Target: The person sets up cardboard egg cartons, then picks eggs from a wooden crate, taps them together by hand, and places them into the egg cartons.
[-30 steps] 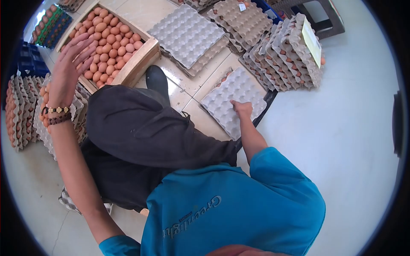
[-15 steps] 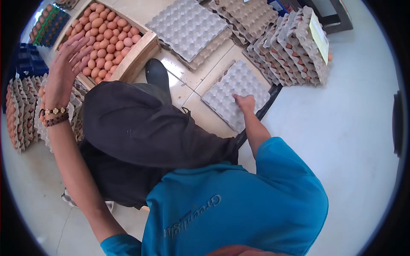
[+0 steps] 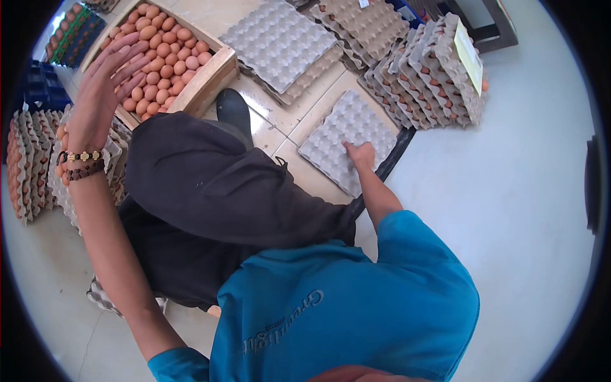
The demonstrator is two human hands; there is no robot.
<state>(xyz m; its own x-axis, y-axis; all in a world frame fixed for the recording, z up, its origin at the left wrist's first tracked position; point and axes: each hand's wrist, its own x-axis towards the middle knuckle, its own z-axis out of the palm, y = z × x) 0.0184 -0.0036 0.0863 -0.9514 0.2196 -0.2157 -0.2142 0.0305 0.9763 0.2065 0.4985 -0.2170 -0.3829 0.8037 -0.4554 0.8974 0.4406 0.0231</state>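
Note:
My left hand (image 3: 108,89) is raised at the upper left, its fingers spread and nothing in it, in front of the near left corner of a wooden crate (image 3: 205,81) full of brown eggs (image 3: 170,58). To the right of my knee, my right hand (image 3: 358,153) has its fingers curled together on top of a grey egg tray (image 3: 347,130). The thumb side touches the tray's bumpy surface. This tray lies on the floor, and what is under it is mostly hidden.
Large grey trays (image 3: 280,48) are stacked behind. Filled trays (image 3: 433,76) with a yellow paper stand at the right, more trays (image 3: 363,28) beyond them. Egg-filled stacks (image 3: 32,162) and blue crates (image 3: 44,86) are at the left. A black boot (image 3: 233,114) is beside the wooden crate.
The eggs seen at the small tray's far left edge a second ago no longer show. My right hand remains on the tray, and my left hand has hardly moved. The view has shifted slightly.

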